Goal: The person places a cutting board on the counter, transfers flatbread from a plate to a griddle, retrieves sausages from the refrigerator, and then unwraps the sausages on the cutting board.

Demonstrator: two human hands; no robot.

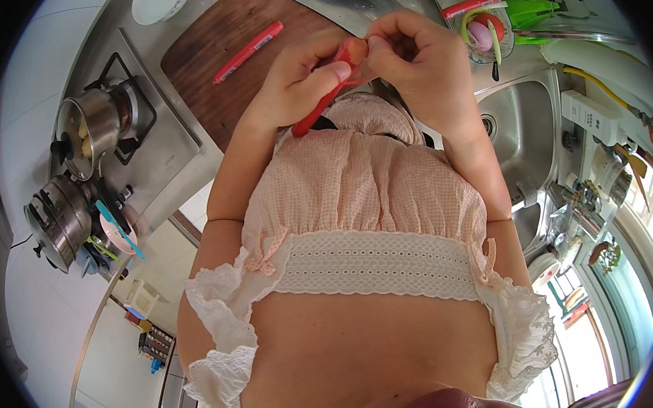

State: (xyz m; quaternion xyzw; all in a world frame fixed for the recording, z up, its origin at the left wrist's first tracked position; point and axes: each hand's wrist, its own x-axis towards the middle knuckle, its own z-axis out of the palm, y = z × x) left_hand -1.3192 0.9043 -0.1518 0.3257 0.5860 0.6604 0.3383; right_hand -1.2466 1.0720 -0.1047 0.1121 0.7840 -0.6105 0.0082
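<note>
My left hand (299, 82) grips a sausage in a red plastic casing (321, 112), its thumb lying along the side. The sausage slants, with its upper end opened and brownish-orange meat (357, 50) bare there. At that end the fingertips of my right hand (421, 58) are pinched together on the casing; what exactly lies between them is hidden. A thin red strip hangs near the left thumb. Beyond my left hand, a second red-cased sausage (248, 53) bearing a printed label rests on the dark wooden cutting board (194, 60).
A glass-lidded pot (95, 128) stands on the gas stove at left, near stacked steamer pots (58, 220). To the right are a bowl of vegetables (485, 54) with another red package (470, 6) and a steel sink (523, 119). A cleaver blade (342, 1) lies behind the board.
</note>
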